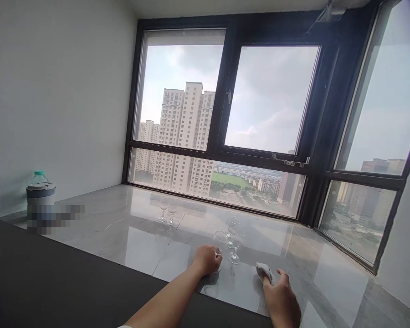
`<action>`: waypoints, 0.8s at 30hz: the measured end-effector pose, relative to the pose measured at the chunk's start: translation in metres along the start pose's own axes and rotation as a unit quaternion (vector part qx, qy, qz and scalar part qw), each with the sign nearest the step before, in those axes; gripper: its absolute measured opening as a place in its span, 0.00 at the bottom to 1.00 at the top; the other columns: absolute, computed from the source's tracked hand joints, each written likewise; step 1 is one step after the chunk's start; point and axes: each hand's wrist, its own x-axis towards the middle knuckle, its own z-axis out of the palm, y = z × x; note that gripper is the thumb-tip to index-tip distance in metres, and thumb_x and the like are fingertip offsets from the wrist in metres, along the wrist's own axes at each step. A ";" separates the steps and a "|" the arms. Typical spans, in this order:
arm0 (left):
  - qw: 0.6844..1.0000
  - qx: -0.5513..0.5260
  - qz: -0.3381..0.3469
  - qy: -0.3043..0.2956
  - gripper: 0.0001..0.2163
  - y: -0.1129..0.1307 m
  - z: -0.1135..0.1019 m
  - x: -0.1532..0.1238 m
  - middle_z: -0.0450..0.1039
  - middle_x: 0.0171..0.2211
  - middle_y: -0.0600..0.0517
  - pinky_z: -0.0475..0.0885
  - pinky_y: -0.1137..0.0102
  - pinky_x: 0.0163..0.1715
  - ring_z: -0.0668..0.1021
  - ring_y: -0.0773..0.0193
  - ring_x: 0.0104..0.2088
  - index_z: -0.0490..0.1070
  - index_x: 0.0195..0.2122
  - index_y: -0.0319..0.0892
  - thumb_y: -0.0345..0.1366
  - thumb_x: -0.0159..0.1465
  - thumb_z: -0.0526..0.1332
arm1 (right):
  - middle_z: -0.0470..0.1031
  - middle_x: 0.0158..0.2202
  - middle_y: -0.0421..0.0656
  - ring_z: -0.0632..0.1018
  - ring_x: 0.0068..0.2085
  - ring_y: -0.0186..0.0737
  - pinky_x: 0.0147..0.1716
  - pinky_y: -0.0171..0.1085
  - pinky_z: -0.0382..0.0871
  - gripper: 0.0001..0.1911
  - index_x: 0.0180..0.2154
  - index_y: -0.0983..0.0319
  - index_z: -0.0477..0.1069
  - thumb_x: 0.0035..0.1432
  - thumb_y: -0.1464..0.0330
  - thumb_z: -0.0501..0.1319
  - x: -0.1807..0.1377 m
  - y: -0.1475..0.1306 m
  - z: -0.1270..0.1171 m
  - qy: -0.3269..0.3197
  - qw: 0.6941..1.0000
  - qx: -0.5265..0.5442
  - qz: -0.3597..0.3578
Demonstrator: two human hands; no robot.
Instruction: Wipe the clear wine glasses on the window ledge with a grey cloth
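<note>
My left hand (207, 260) is closed around the lower part of a clear wine glass (220, 236), which stands upright near the front edge of the sill. To the right, my right hand (282, 294) grips a bunched white cloth (263, 269) just over the glossy surface, thumb and fingers around it. Just behind the held glass are more stemmed glasses, one nearer (235, 255) and another farther back (231, 225), partly overlapping in view. Two further wine glasses (171, 215) stand together farther left, toward the window.
The grey marble-like window sill (105, 232) has a front edge running down to the right. A lidded cup (41, 193) and a bottle with a green cap (39, 174) stand at the far left by the wall. Dark-framed windows (218, 152) rise behind the sill.
</note>
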 end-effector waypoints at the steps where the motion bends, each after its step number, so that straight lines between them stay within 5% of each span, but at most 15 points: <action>1: 1.000 0.000 0.000 -0.001 0.19 0.000 0.000 0.000 0.80 0.42 0.45 0.71 0.66 0.43 0.80 0.53 0.44 0.77 0.47 0.46 0.42 0.63 0.50 | 0.74 0.50 0.57 0.78 0.46 0.59 0.39 0.47 0.70 0.31 0.59 0.63 0.57 0.65 0.49 0.42 0.000 0.000 0.000 0.000 1.000 0.001 0.000; 24: 1.000 0.003 -0.006 -0.008 0.20 0.004 -0.006 -0.003 0.80 0.44 0.44 0.70 0.65 0.45 0.79 0.52 0.46 0.77 0.48 0.46 0.43 0.64 0.50 | 0.74 0.50 0.58 0.78 0.48 0.56 0.41 0.46 0.69 0.30 0.59 0.63 0.57 0.65 0.50 0.44 0.002 0.003 0.004 0.011 1.000 0.002 -0.006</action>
